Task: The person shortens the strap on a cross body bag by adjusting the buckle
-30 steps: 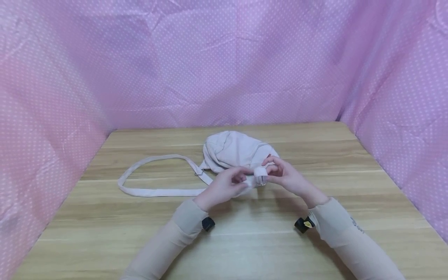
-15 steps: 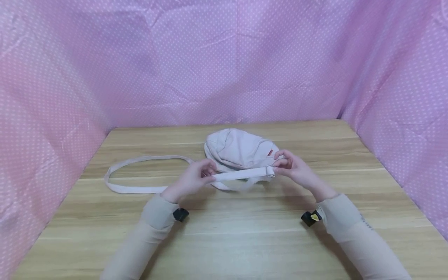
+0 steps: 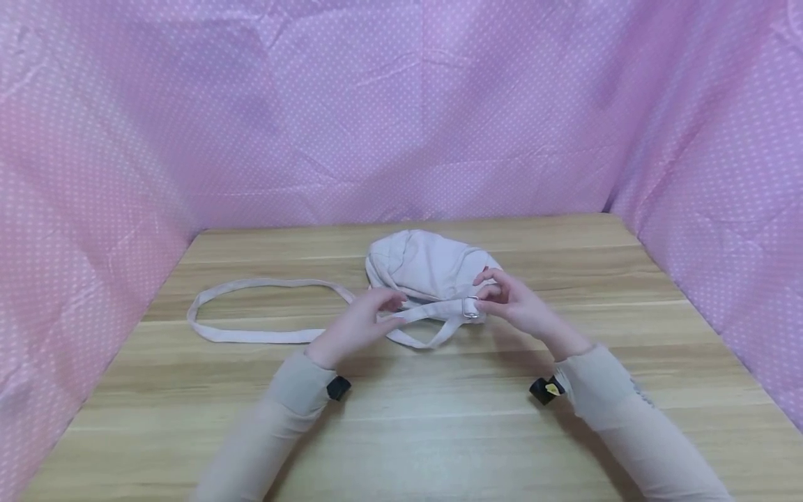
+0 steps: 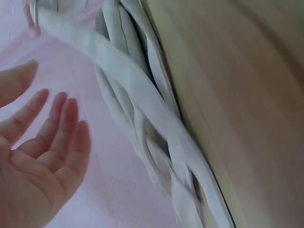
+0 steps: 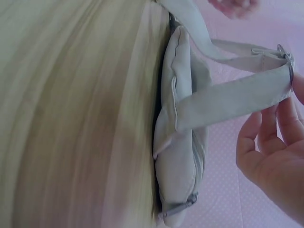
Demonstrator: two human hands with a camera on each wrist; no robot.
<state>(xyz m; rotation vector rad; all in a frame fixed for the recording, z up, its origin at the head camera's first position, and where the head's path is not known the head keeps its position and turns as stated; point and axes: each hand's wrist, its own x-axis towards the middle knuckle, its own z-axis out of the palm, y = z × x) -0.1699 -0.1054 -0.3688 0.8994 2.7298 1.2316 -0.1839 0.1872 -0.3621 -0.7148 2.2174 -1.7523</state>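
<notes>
A pale cloth shoulder bag (image 3: 423, 261) lies on the table, its long strap (image 3: 263, 336) looped out to the left. My right hand (image 3: 517, 307) pinches the strap by its metal slide buckle (image 3: 470, 307), raised in front of the bag. The right wrist view shows thumb and fingers at that buckle (image 5: 286, 59) and the bag's zipper pull (image 5: 180, 207) below. My left hand (image 3: 360, 321) hovers near the strap at the bag's left; in the left wrist view its loosely bent fingers (image 4: 52, 137) are apart from the strap.
The wooden table (image 3: 439, 432) extends around the bag. A pink polka-dot curtain (image 3: 401, 111) encloses its back and sides. A small black camera sits on each wrist, one at the left sleeve (image 3: 339, 388) and one at the right (image 3: 544, 390).
My left hand slid leftward along the strap, drawing it straight, then came off it and moved slightly back right. The strap now sags. My right hand kept the buckle, shifting right, then back left.
</notes>
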